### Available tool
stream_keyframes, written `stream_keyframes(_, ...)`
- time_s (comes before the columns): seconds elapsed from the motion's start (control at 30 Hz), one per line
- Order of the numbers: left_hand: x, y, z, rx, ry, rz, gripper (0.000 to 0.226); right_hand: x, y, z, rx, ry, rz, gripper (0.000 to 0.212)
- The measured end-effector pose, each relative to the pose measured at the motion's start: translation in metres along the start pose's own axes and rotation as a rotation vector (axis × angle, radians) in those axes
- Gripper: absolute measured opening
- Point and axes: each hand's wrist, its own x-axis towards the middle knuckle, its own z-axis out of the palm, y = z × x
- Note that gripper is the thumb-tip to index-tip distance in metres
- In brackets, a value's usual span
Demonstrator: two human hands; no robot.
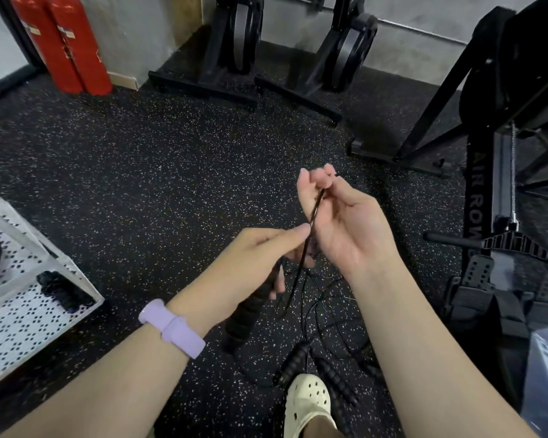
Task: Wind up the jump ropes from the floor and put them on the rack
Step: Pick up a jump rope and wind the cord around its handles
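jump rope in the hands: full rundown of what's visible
The held jump rope is a thin black cord with a ribbed black handle, grip material unclear. The left hand grips the handle's top, the handle hanging below it tilted. The right hand pinches the cord higher up between thumb and fingers. The slack trails down to the speckled floor, joining a tangle of cords there.

The room is dim and the light is soft. The floor (140,172) looks dark. Edges bend outward, and everything looks a little blurry.
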Motion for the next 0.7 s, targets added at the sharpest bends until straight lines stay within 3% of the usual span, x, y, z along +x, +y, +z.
stream_keyframes(0.1,-0.002,-0.001,-0.002,0.119,-0.072,0.066,0.02,0.001,-0.012,-0.007,-0.213,0.018,-0.074,0.022)
stream_keyframes(0.17,0.0,-0.002,-0.007,0.121,0.01,0.097,0.015,0.001,-0.014,-0.012,-0.612,0.094,-0.105,0.027)
stream_keyframes(0.27,0.004,0.0,-0.013,-0.09,0.142,0.113,0.015,-0.004,0.0,-0.019,-1.296,0.227,-0.184,0.03)
stream_keyframes(0.37,0.006,0.004,-0.018,-0.315,0.202,0.105,0.016,-0.018,0.004,-0.015,-1.537,0.272,-0.27,0.026)
stream_keyframes(0.43,0.005,0.006,-0.02,-0.396,0.214,0.09,0.017,-0.029,-0.003,-0.013,-1.633,0.084,-0.143,0.025)
stream_keyframes(0.53,0.005,0.008,-0.025,-0.45,0.227,0.095,0.017,-0.042,0.002,-0.016,-1.892,-0.341,0.269,0.012)
stream_keyframes(0.6,0.003,0.009,-0.029,-0.446,0.234,0.099,0.018,-0.043,0.011,-0.023,-1.882,-0.395,0.284,0.007)
stream_keyframes(0.7,-0.001,0.012,-0.038,-0.406,0.246,0.087,0.02,-0.038,0.013,-0.029,-1.916,-0.318,0.157,0.026)
